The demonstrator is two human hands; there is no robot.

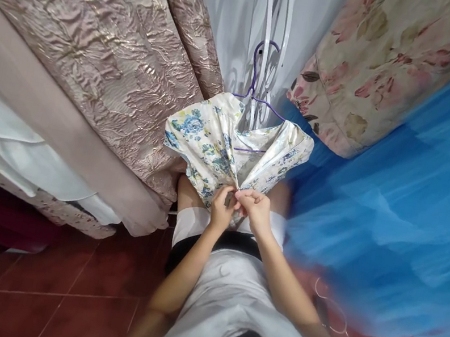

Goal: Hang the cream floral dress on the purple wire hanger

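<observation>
A white garment with blue and yellow flowers (pixel 213 138) hangs on a purple hanger (pixel 255 70) in front of me, its front parted in a V at the neck. At the bottom of that V, my left hand (pixel 223 205) is closed, pinching the garment's edge. My right hand (pixel 254 205) is closed too, thumb and finger pinched at the same spot, close beside the left. What exactly lies between the fingertips is too small to make out; it could be a fastening. The lower part of the garment is hidden behind my hands.
Shiny pink textured fabric (pixel 139 62) hangs on the left, above white cloth (pixel 5 114). On the right hang a beige floral fabric (pixel 370 72) and blue tulle (pixel 369 233). White metal bars (pixel 269 20) rise behind the hanger. Red tiles (pixel 102 280) cover the floor.
</observation>
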